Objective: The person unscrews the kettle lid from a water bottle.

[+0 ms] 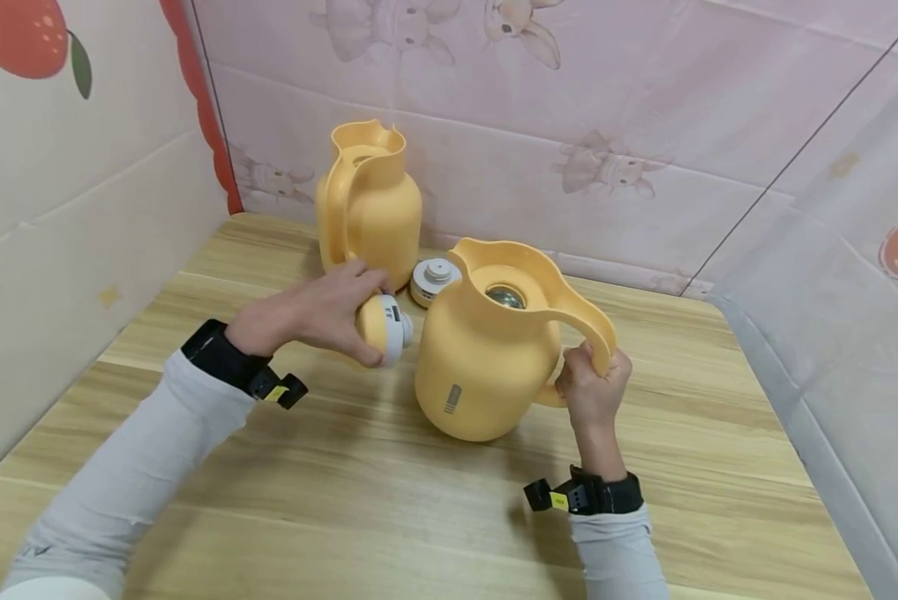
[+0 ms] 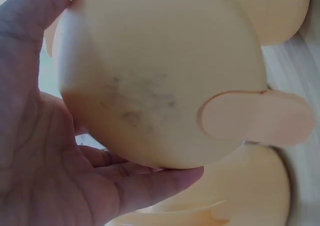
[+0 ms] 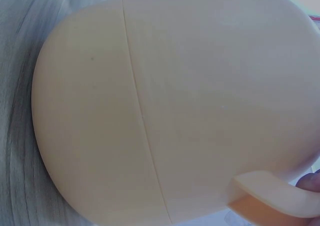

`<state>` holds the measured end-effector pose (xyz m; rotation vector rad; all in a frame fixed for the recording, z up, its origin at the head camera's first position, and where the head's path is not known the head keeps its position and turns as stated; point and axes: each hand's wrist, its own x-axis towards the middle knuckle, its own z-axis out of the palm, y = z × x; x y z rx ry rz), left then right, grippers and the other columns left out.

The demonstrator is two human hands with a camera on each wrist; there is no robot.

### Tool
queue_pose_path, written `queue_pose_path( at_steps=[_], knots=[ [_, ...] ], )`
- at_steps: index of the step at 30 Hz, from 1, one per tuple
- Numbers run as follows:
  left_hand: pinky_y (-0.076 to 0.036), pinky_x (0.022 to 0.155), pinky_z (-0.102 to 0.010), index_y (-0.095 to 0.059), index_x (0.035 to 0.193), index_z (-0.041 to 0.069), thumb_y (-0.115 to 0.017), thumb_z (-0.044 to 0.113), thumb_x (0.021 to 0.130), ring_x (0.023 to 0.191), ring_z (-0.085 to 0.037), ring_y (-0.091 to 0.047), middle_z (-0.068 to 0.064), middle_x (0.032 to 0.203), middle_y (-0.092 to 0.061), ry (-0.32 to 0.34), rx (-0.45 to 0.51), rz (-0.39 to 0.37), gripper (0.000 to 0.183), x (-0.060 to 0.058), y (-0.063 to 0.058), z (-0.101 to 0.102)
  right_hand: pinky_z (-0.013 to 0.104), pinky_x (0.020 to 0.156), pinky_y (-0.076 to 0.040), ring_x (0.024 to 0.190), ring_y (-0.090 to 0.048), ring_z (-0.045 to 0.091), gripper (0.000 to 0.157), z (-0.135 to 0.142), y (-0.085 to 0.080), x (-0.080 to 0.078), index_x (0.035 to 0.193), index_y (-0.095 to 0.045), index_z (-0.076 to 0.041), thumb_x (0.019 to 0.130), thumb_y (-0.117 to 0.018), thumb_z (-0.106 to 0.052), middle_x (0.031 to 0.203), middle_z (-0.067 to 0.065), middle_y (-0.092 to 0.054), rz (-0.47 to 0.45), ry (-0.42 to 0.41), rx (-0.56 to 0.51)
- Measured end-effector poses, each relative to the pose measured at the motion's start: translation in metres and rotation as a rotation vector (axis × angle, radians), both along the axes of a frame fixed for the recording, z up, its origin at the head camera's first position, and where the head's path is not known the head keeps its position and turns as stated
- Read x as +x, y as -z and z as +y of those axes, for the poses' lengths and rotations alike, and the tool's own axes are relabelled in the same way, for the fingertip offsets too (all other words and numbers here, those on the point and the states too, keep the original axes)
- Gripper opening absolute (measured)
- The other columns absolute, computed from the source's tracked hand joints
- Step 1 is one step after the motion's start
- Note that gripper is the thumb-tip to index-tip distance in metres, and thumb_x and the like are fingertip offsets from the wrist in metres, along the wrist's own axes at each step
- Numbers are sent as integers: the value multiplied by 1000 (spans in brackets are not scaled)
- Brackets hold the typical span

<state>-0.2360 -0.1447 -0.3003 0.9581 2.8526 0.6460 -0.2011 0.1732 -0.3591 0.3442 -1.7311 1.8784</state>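
Note:
My left hand (image 1: 329,310) grips a yellow-and-white jug lid (image 1: 376,329), turned sideways with its white stopper side facing right. In the left wrist view, dark scuffs mark the yellow top of the lid (image 2: 160,50), and a tab sticks out from its edge. My right hand (image 1: 595,385) holds the handle of a yellow thermos jug (image 1: 486,367), whose mouth is uncovered and shows a shiny inner liner. The jug leans slightly; whether its base touches the table cannot be told. Its smooth body (image 3: 175,105) fills the right wrist view, hiding most of the hand.
Behind my left hand stands a second yellow jug (image 1: 385,217), upright and without a lid. Between the two jugs another lid (image 1: 432,279) lies on the wooden table (image 1: 419,517), white stopper up. Printed sheets (image 1: 494,150) wall in the back and sides.

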Motion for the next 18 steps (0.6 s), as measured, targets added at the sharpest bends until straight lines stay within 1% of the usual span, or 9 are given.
queue_pose_path(
  at_steps=[6,11,13,15,18],
  knots=[
    [-45,63,-32,-43,101,6,-82,37,51,79,-18,-47,-7,90,-48,47,71,-18,70,-2,14,-7,15,26,-28,25,-31,13,35,0,1,1,45,-30,-5,72,-39,15,34,-6,-37,-13,1,-9],
    [-45,65,-34,-42,99,5,-83,34,49,79,-21,-45,-9,90,-44,40,114,-6,71,2,27,-12,15,27,-28,25,-31,13,35,0,1,1,46,-30,-5,72,-40,15,34,-6,-37,-12,1,-11],
    [-44,67,-35,-43,102,3,-82,33,49,81,-22,-44,-11,92,-44,30,118,3,73,3,32,-12,15,26,-28,25,-31,13,35,0,1,1,45,-30,-5,73,-40,15,34,-6,-37,-8,4,-7],
    [-44,71,-38,-43,109,-1,-82,33,49,84,-23,-43,-13,97,-43,16,114,9,79,4,36,-13,15,26,-27,25,-31,13,35,0,1,1,45,-30,-4,72,-39,15,33,-6,-37,-6,8,-2],
    [-44,73,-38,-43,117,-5,-80,36,50,87,-24,-43,-15,102,-43,-24,107,4,86,4,41,-13,16,26,-27,25,-30,14,35,0,0,1,44,-30,-4,72,-39,16,33,-5,-36,1,4,0]
  ],
)
